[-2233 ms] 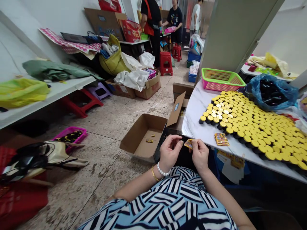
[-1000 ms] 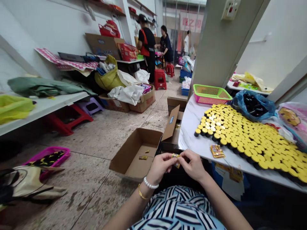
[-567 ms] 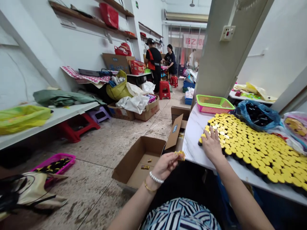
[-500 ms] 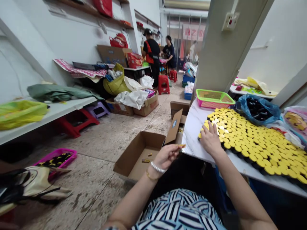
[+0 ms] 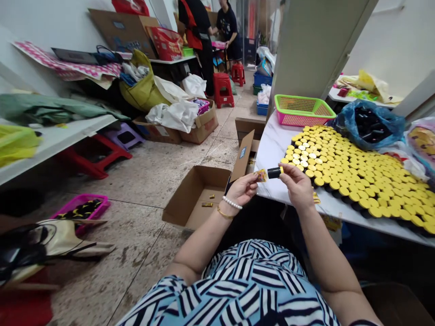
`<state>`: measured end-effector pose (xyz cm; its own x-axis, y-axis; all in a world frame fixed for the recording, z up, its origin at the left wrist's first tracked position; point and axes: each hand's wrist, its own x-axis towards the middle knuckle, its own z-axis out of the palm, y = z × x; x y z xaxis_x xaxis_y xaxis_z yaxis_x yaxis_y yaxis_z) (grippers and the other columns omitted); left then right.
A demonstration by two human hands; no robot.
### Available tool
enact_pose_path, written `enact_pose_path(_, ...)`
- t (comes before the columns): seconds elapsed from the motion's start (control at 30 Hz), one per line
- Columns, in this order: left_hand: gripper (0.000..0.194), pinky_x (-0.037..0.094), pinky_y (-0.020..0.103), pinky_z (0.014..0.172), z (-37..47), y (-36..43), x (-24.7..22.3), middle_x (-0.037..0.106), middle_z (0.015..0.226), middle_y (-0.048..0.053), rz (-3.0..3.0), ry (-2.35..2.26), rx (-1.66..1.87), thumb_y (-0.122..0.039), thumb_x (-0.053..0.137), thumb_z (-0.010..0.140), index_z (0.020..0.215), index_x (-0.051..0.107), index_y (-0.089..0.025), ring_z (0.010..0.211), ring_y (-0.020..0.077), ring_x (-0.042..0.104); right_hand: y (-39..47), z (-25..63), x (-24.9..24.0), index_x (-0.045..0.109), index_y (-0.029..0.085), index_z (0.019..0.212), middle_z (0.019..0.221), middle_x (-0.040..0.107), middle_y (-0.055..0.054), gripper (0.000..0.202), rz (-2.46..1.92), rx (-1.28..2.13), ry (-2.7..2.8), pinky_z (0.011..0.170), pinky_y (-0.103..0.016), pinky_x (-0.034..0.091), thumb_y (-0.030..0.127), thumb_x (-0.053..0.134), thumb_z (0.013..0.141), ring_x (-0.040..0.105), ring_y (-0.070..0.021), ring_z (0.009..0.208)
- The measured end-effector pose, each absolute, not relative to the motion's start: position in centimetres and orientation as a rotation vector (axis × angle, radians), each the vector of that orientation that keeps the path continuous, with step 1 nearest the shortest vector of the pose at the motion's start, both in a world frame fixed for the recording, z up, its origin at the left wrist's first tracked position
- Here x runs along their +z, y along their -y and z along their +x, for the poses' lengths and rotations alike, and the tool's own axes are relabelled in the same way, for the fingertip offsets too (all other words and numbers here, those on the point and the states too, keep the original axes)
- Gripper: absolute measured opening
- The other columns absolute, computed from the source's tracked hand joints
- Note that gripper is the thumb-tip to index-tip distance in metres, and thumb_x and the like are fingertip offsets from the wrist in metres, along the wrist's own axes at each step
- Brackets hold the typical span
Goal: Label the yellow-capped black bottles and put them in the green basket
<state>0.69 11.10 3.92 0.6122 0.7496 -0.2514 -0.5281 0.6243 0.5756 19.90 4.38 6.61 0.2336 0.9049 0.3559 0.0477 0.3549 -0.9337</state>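
My left hand (image 5: 243, 189) pinches a small yellow printed box (image 5: 261, 175) in front of my chest. My right hand (image 5: 297, 184) holds a short black bottle with a yellow cap (image 5: 274, 172) sideways, its end against the box. Both hands hover at the near edge of a white marble table (image 5: 273, 149). On the table stands a dense block of several yellow-capped black bottles (image 5: 353, 174). A small stack of flat printed boxes (image 5: 316, 197) lies just behind my right hand.
An open cardboard carton (image 5: 200, 199) with a few packed boxes sits on the floor to my left. A green and pink basket (image 5: 301, 110) and a blue bag (image 5: 369, 123) are at the table's far end. Two people (image 5: 210, 27) work at the back; stools, bags and cartons line the left wall.
My right hand has lifted one bottle off the block's near corner and brought it back to the box in my left hand. The camera has tilted down.
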Motion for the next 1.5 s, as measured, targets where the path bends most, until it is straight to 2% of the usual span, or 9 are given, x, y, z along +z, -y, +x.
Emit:
enact_pose_path(0.23, 0.02, 0.023, 0.008, 0.035, 1.2, -10.4, 5.1, 0.06, 0.079, -0.001, 0.472, -0.458, 0.78, -0.015, 0.079, 0.082, 0.096, 0.068, -0.007, 0.046, -0.0017, 0.04, -4.2, 18.8, 5.8, 0.073, 0.021, 0.114, 0.112, 0.076, -0.006, 0.038, -1.084, 0.824, 1.025, 0.101, -0.04, 0.056, 0.043, 0.079, 0.084, 0.071, -0.0205, 0.104)
enact_pose_path(0.5, 0.02, 0.022, 0.009, 0.035, 1.8, -10.0, 5.2, 0.062, 0.075, 0.001, 0.504, -0.508, 0.806, -0.02, 0.08, 0.082, 0.09, 0.069, -0.006, 0.046, -0.0007, 0.042, -2.3, 17.5, 6.6, 0.065, 0.023, 0.115, 0.125, 0.073, -0.01, 0.036, -1.201, 0.655, 1.2, 0.099, -0.039, 0.06, 0.042, 0.075, 0.086, 0.074, -0.0226, 0.108)
enact_pose_path(0.67, 0.026, 0.021, 0.01, 0.035, 1.6, -9.6, 5.1, 0.062, 0.072, 0.001, 0.578, -0.562, 0.869, -0.024, 0.085, 0.078, 0.088, 0.071, -0.004, 0.048, -0.0001, 0.044, -2.6, 17.7, 5.8, 0.061, 0.024, 0.108, 0.096, 0.074, -0.002, 0.033, -1.145, 0.832, 1.172, 0.081, -0.033, 0.064, 0.043, 0.076, 0.085, 0.073, -0.0174, 0.086)
enact_pose_path(0.77, 0.029, 0.02, 0.01, 0.034, 1.3, -9.2, 5.1, 0.062, 0.072, 0.002, 0.628, -0.606, 0.85, -0.028, 0.085, 0.078, 0.091, 0.074, -0.004, 0.048, 0.0006, 0.042, -2.5, 18.2, 5.6, 0.065, 0.023, 0.106, 0.097, 0.072, -0.001, 0.034, -1.115, 0.786, 1.118, 0.081, -0.03, 0.062, 0.041, 0.08, 0.082, 0.072, -0.0164, 0.088)
enact_pose_path(0.87, 0.036, 0.03, 0.01, 0.039, 0.9, -8.8, 5.1, 0.071, 0.1, 0.01, 0.744, -0.685, 0.998, -0.027, 0.085, 0.079, 0.108, 0.075, -0.008, 0.06, 0.0028, 0.053, -1.8, 18.7, 5.6, 0.068, 0.023, 0.108, 0.104, 0.072, -0.003, 0.037, -1.098, 0.725, 1.076, 0.083, -0.031, 0.062, 0.04, 0.082, 0.079, 0.072, -0.0175, 0.092)
enact_pose_path(0.97, 0.052, 0.053, 0.018, 0.061, 0.8, -8.1, 5.2, 0.067, 0.128, 0.012, 0.923, -0.639, 1.002, -0.026, 0.086, 0.078, 0.128, 0.071, -0.019, 0.081, 0.0099, 0.065, -0.5, 19.2, 5.6, 0.07, 0.024, 0.113, 0.108, 0.071, -0.003, 0.039, -1.087, 0.714, 1.129, 0.085, -0.032, 0.063, 0.04, 0.083, 0.08, 0.071, -0.0173, 0.092)
enact_pose_path(1.17, 0.035, 0.05, 0.023, 0.063, 1.7, -6.9, 4.8, 0.071, 0.083, 0.003, 1.242, -0.524, 0.774, -0.029, 0.084, 0.082, 0.113, 0.076, -0.016, 0.065, 0.0101, 0.06, 1.4, 20.0, 6.0, 0.074, 0.031, 0.122, 0.113, 0.065, -0.005, 0.037, -1.12, 0.478, 1.478, 0.085, -0.031, 0.062, 0.036, 0.079, 0.086, 0.067, -0.0175, 0.102)
enact_pose_path(1.4, 0.047, 0.057, 0.027, 0.065, 2.8, -7.5, 5.4, 0.075, 0.102, 0.009, 1.015, -0.462, 0.683, -0.033, 0.086, 0.079, 0.121, 0.072, -0.017, 0.076, 0.0156, 0.069, 1.8, 21.4, 6.4, 0.074, 0.032, 0.12, 0.109, 0.067, -0.004, 0.032, -1.199, 0.261, 1.538, 0.089, -0.035, 0.06, 0.029, 0.078, 0.088, 0.066, -0.0179, 0.098)
enact_pose_path(1.5, 0.042, 0.055, 0.022, 0.057, 2.8, -7.6, 5.3, 0.074, 0.092, 0.008, 0.943, -0.508, 0.656, -0.033, 0.089, 0.075, 0.108, 0.073, -0.012, 0.068, 0.0132, 0.068, 2.0, 21.2, 5.7, 0.074, 0.03, 0.117, 0.114, 0.064, -0.005, 0.03, -1.198, 0.418, 1.44, 0.081, -0.033, 0.062, 0.03, 0.078, 0.087, 0.066, -0.0187, 0.1)
